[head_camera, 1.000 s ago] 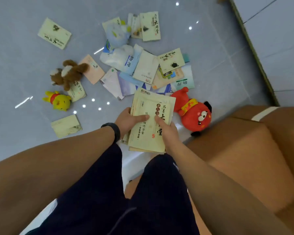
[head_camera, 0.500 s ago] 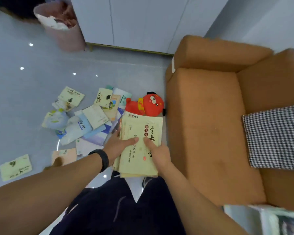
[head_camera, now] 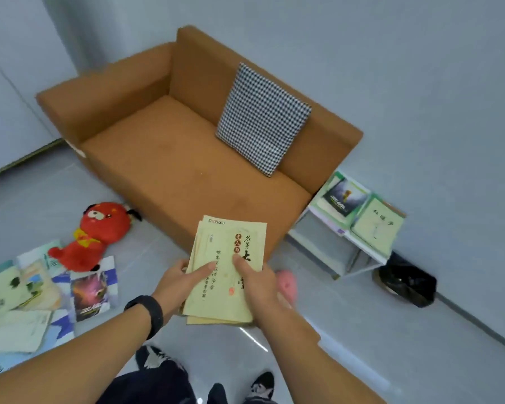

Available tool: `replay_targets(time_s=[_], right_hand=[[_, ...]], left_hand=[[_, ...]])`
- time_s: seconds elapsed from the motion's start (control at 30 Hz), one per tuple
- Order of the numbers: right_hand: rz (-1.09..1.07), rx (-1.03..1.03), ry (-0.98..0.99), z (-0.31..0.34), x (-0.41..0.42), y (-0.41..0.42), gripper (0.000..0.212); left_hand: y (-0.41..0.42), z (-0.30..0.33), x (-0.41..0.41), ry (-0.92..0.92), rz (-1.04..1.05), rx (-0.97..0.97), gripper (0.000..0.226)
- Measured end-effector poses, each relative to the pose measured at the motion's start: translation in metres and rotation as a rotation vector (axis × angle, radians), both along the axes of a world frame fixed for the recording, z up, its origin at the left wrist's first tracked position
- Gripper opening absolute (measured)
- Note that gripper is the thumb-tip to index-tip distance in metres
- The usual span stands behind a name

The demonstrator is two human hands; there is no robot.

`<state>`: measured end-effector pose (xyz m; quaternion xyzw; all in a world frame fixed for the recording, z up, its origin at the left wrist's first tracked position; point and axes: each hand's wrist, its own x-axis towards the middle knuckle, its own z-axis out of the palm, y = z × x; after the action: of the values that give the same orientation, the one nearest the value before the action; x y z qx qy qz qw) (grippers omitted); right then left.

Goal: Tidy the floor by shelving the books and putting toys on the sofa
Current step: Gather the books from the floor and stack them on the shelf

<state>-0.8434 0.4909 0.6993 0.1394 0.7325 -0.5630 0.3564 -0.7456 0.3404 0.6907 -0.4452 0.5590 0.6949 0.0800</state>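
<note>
**Stack of books in hand, most of the floor still to clear**

Both hands share one grip on a stack of yellow books (head_camera: pixel 226 269). The left hand (head_camera: pixel 177 282) holds the stack's left edge, thumb laid across the top cover; the right hand (head_camera: pixel 257 282) clamps the right edge, thumb also on the cover, fingers hidden beneath. The forearms reach forward and converge, a black wristband (head_camera: pixel 149 313) on the left wrist, and the stack is carried off the floor, tilted slightly toward the camera.

Just right of the grip, partly hidden behind the right hand, something pink (head_camera: pixel 286 284) lies on the floor; I cannot tell what it is. Beyond the grip stands the orange sofa (head_camera: pixel 169 158), with only a checked cushion (head_camera: pixel 263 118) on it and no toys. Up and to the right, a low white shelf (head_camera: pixel 333 246) already bears a few books. Left of the grip, a red plush toy (head_camera: pixel 96 234) and scattered books (head_camera: pixel 41 293) remain on the floor, so the task seems early.
</note>
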Motion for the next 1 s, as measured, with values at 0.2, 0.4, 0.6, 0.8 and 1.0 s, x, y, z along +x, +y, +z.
replay_targets(time_s=[0.2, 0.4, 0.6, 0.8, 1.0], right_hand=[[-0.173, 0.031, 0.017, 0.013, -0.047, 0.170, 0.044], [-0.261, 0.033, 0.063, 0.034, -0.092, 0.279, 0.027], [-0.314, 0.009, 0.015, 0.036, -0.152, 0.316, 0.020], [-0.304, 0.006, -0.057, 0.028, -0.219, 0.336, 0.023], [-0.347, 0.030, -0.084, 0.007, -0.293, 0.367, 0.027]], left_hand=[[0.161, 0.012, -0.074, -0.024, -0.209, 0.013, 0.056], [0.269, 0.024, -0.133, 0.043, -0.264, -0.010, 0.051], [0.299, 0.019, -0.201, 0.034, -0.366, -0.050, 0.058], [0.312, 0.005, -0.276, 0.001, -0.441, -0.023, 0.046], [0.341, -0.011, -0.359, -0.031, -0.479, -0.031, 0.049]])
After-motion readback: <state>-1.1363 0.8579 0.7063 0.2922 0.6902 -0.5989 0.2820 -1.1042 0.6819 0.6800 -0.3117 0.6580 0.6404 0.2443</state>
